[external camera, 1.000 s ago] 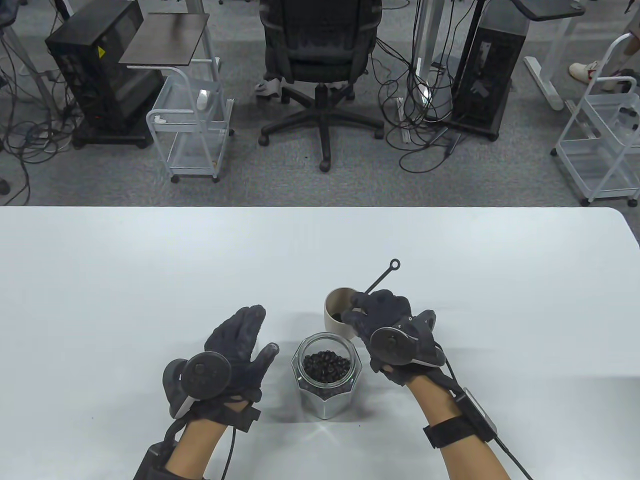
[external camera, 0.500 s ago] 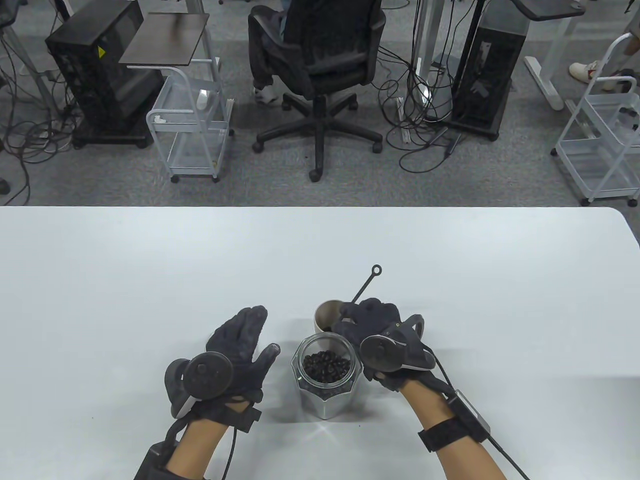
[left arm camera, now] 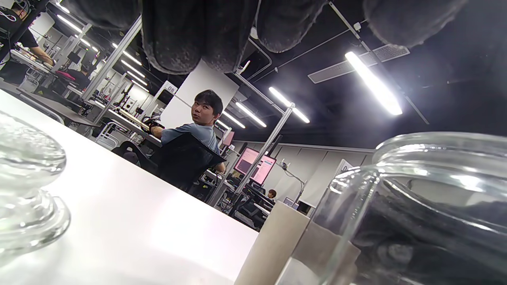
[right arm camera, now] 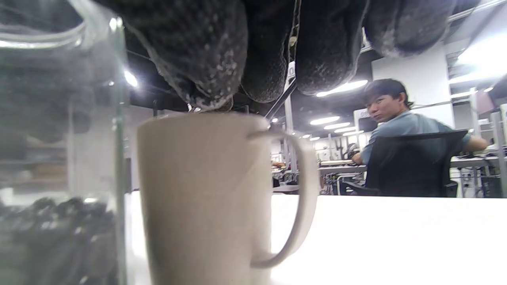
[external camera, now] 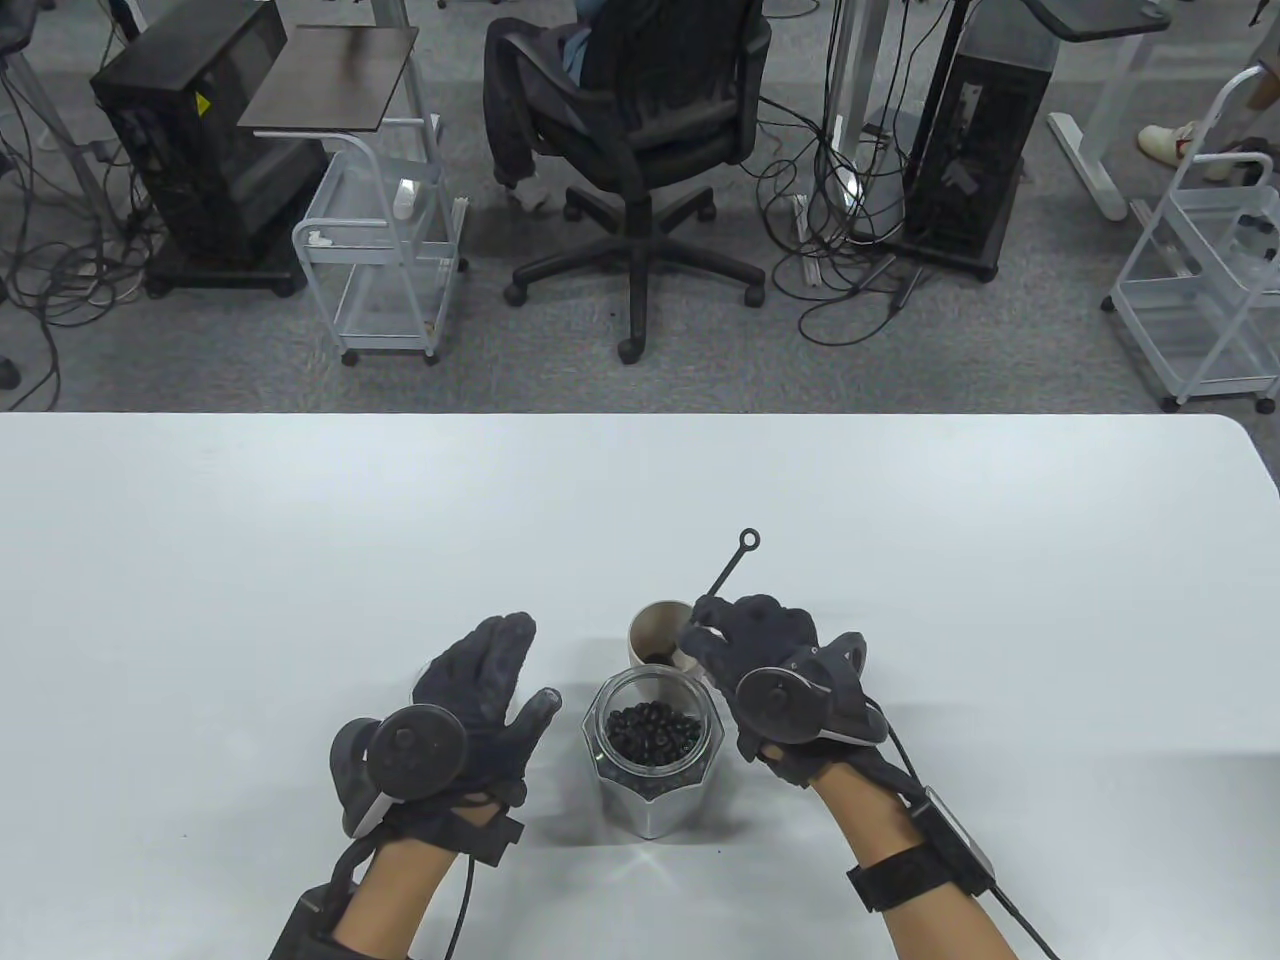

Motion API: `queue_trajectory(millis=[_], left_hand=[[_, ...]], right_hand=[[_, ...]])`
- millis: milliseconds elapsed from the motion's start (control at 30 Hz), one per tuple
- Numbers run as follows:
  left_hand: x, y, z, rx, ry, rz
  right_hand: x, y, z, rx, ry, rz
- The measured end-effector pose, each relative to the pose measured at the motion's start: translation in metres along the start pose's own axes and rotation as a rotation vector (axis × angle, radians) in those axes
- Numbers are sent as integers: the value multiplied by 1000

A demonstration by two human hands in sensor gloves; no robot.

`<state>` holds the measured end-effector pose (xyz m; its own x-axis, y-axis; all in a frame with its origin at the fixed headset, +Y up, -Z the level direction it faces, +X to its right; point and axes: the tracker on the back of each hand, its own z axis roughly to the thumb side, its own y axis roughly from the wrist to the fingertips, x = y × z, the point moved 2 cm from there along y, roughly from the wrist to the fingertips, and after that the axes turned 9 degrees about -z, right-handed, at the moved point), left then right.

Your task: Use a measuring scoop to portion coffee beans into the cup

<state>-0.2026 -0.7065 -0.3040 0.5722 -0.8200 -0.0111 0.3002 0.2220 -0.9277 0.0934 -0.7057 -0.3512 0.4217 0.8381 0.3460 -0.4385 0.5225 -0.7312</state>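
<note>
Right hand (external camera: 760, 640) has tipped the scoop (external camera: 728, 572) steeper over the cup (external camera: 652, 632).

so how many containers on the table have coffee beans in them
2. The glass jar of beans stands between the hands near the front edge; the cup right behind it holds some dark beans, partly hidden by the right hand.

The scoop (external camera: 722, 575) bowl is hidden under the right hand (external camera: 760, 645) over the cup (external camera: 655, 635); beside the cup, the jar (right arm camera: 59, 158) is blurred and edge-cropped
</note>
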Motion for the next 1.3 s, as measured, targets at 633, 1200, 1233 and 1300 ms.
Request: queue_trajectory(millis=[633,1200,1233,1300], left_hand=[[3,0,2,24,-2,-5],[3,1,3,28,-7,-9],[3,1,3,28,-7,-10],[3,1,3,27,-8,-9]], right_hand=[[30,-6,-109,-778,715,-253],[-40,32,-123,-871,1019,-17],[-39,34,-121,-857,994,-7],[-38,35,-118,-852,970,-4]])
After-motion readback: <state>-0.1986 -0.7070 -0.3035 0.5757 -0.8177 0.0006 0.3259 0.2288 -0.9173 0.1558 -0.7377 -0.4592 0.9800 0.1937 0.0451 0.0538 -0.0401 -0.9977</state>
